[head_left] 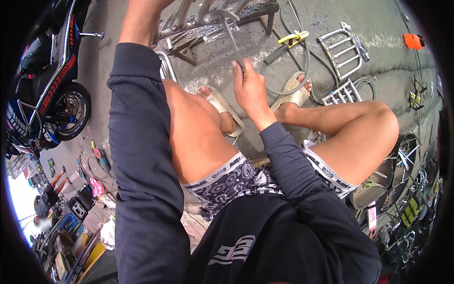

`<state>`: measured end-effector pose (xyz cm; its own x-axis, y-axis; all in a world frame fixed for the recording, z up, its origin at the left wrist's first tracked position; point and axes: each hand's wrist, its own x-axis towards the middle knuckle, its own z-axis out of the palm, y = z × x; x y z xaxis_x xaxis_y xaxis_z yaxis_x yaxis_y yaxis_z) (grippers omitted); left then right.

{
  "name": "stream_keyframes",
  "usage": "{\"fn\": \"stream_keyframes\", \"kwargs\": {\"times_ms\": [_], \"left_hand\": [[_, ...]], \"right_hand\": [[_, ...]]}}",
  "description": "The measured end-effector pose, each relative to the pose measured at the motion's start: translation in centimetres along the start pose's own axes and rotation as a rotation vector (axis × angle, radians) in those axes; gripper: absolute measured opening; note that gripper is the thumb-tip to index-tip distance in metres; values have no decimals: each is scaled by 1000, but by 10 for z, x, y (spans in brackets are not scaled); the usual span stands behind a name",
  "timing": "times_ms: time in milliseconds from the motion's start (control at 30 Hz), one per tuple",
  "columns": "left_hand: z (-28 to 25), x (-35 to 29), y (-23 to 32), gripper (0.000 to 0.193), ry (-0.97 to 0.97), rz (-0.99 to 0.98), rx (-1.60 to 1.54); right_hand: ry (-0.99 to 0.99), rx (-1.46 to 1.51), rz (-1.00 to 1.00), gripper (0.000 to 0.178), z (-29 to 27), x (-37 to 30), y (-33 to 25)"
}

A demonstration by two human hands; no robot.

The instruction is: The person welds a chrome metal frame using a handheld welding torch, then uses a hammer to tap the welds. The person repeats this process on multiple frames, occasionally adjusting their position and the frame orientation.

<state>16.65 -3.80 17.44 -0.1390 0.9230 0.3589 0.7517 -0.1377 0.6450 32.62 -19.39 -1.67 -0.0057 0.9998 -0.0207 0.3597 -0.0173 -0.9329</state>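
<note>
My right hand [249, 92] is closed round the grip of a chipping hammer [230, 35], its thin metal shank pointing away from me. The hammer's curved head overlaps a metal frame of shiny tubes [191, 21] in the view; whether it touches the frame I cannot tell. That frame rests on a low, rough metal stand [257, 13]. Only the wrist and the base of my left hand [147, 5] show at the top edge, beside the frame's left end. Its fingers are out of the picture.
Right of the stand lie a yellow electrode holder [294, 38] with a grey cable and two tubular metal racks [339, 53] [341, 93]. An orange object [414, 41] is farther right. A motorcycle [52, 90] stands left, near an angle grinder [101, 158]; another person [45, 199] is behind.
</note>
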Motion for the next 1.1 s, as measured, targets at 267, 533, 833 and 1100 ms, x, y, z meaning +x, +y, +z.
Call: {"fn": "stream_keyframes", "kwargs": {"times_ms": [267, 533, 833, 1100], "left_hand": [[-3, 14, -12, 39, -92, -84, -143], [-18, 18, -70, 36, -15, -192, -74], [-15, 16, -81, 34, -18, -141, -176], [-3, 11, -17, 33, -141, 10, -169]], "right_hand": [[150, 464, 181, 32, 3, -2, 12], [-53, 939, 583, 33, -20, 15, 8], [-4, 460, 286, 39, -27, 24, 7], [76, 42, 60, 35, -34, 21, 8]]}}
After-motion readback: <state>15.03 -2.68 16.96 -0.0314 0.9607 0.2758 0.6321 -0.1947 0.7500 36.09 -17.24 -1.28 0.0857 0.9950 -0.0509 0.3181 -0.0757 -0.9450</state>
